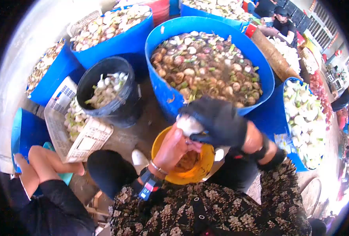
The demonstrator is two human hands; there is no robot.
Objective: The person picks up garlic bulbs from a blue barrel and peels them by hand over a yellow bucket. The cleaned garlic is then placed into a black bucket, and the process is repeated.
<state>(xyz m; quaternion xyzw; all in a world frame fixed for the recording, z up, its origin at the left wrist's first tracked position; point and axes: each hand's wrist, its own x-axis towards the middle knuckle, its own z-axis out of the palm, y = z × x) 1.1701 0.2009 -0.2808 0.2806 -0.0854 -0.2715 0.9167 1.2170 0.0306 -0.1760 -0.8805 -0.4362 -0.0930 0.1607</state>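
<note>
A whitish garlic bulb (pixel 189 125) is held up between my two hands. My left hand (pixel 173 146), bare and with a bracelet at the wrist, grips it from below, the thumb pressed against its side. In a black glove, my right hand (pixel 217 118) is curled over the bulb from the right, its fingertips partly hidden. Whether the right hand also holds a tool cannot be made out. Beneath both hands is a yellow bucket (pixel 157 151) with brownish scraps inside, between my knees.
A large blue tub (pixel 166 100) of garlic in dark water stands just ahead. At left are a black bucket (pixel 123 114) and a white crate (pixel 56 133) with garlic. A blue bin (pixel 290 157) of garlic stands right. Another person's bare legs (pixel 44 163) are close at lower left.
</note>
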